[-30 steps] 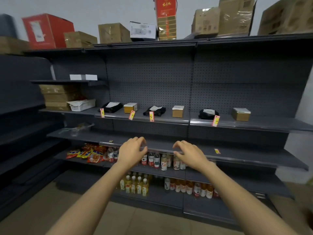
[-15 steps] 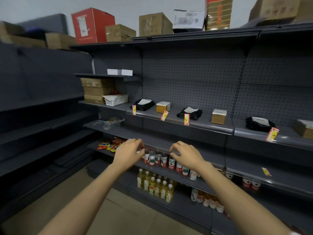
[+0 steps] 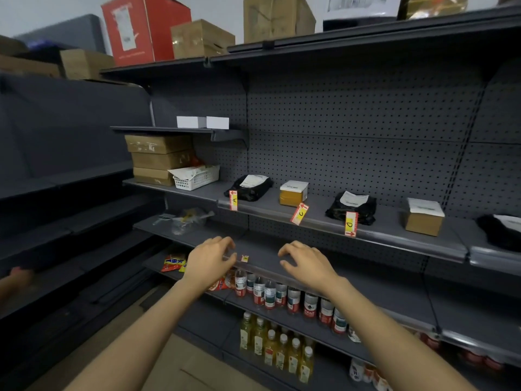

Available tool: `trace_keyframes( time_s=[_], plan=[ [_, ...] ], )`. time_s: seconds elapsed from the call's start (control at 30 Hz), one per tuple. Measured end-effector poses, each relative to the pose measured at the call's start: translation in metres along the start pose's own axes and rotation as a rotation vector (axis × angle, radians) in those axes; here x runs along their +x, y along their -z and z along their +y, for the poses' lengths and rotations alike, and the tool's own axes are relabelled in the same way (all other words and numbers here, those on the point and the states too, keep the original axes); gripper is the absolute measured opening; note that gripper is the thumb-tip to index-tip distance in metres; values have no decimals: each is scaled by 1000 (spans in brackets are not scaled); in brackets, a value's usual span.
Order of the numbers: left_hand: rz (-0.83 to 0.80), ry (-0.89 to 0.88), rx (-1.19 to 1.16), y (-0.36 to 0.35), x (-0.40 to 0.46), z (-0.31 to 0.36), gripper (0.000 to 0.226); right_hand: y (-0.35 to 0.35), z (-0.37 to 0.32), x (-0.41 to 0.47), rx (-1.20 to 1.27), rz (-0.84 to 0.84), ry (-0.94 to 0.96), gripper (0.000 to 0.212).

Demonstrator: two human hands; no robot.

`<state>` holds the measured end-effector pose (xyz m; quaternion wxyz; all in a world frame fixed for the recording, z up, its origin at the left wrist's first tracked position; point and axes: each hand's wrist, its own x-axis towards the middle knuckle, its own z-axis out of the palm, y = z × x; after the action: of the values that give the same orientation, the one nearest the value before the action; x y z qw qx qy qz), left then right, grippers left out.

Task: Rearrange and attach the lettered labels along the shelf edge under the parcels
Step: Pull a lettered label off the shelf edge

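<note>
Left hand [image 3: 210, 262] and right hand [image 3: 306, 265] hovering loose, fingers curled, gripping nothing, over the dark grey metal shelf [image 3: 265, 253]. Between them, touching neither, a small red-and-yellow paper label [image 3: 244, 258] lying flat. One shelf up, clipped along the edge: upright label A [image 3: 233, 200], tilted label C [image 3: 299, 213], upright label D [image 3: 350, 224], beneath black plastic parcels [image 3: 249, 187] and small cardboard boxes [image 3: 293, 193]. Below, rows of red-labelled bottles [image 3: 269, 294].
</note>
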<state>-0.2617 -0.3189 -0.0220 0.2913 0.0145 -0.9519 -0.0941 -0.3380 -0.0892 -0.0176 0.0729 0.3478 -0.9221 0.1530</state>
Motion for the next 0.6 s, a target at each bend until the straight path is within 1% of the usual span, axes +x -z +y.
trace_keyframes(
  time_s=[0.2,0.4,0.6],
  plan=[
    [-73,-33,-90,-76,69,4,17,-10,71,55,-18,-10,-68,27],
    [-56,-48,-140,-129,160,13,17,-2,142,126,-45,38,-107,28],
    [-78,-50,-167,-168,211,9,17,-3,178,185,-34,71,-150,33]
  ],
)
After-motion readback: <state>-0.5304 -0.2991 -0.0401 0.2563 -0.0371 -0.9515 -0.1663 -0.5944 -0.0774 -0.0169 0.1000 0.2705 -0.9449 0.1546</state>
